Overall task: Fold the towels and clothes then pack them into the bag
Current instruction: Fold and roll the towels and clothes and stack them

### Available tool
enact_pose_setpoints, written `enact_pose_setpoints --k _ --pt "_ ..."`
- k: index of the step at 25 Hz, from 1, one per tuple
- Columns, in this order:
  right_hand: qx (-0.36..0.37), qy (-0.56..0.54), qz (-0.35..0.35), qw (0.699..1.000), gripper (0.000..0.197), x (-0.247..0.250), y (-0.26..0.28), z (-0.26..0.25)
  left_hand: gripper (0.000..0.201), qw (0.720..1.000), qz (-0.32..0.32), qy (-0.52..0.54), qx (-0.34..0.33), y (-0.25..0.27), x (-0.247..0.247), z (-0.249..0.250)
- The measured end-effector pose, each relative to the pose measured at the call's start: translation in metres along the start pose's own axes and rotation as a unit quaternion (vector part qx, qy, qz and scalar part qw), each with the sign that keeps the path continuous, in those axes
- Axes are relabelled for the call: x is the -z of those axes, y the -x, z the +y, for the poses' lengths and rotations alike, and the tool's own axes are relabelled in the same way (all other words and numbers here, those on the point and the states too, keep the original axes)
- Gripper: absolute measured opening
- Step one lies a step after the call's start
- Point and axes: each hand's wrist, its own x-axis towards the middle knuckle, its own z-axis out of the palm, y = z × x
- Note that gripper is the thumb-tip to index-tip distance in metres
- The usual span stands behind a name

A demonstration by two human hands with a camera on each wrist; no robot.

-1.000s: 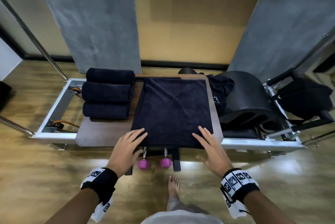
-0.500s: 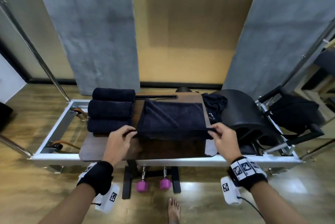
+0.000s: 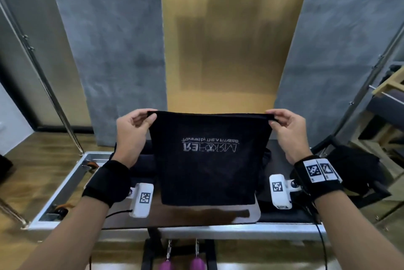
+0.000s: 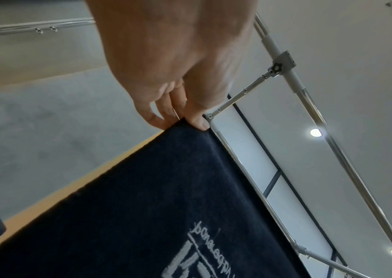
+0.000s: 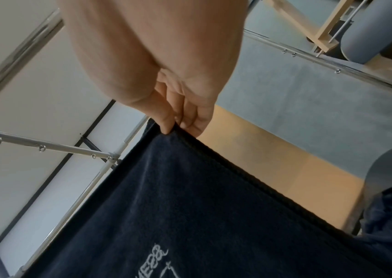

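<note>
Two hands pinch the dark navy terry towel (image 3: 207, 160) by its top corners, left hand (image 3: 131, 136), right hand (image 3: 288, 136); it hangs above the bench (image 3: 251, 217). Advice: keep corners level and taut before folding.

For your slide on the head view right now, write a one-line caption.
Left hand and right hand pinch the top corners of a dark logo towel, hanging above the bench.
</note>
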Motion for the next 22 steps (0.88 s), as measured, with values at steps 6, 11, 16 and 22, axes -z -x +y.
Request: enact_pose_setpoints --k 6,11,16,22 --pt "-0.037 -0.057 0.046 0.997 0.017 -0.001 -0.002 0.003 0.014 0.998 0.052 0.037 0.003 0.0 -0.004 0.002" --pt "-0.028 -0.045 0.025 0.998 0.009 0.0 0.01 0.011 0.014 0.995 0.057 0.019 0.081 0.017 0.004 -0.006" --pt "-0.05 -0.057 -0.015 0.997 0.014 0.006 0.028 0.009 0.013 0.994 0.044 0.008 0.096 0.037 0.014 -0.009" --pt "-0.093 -0.07 0.021 0.993 0.018 0.002 0.013 0.011 0.008 0.994 0.013 0.004 0.104 0.027 0.013 -0.021"
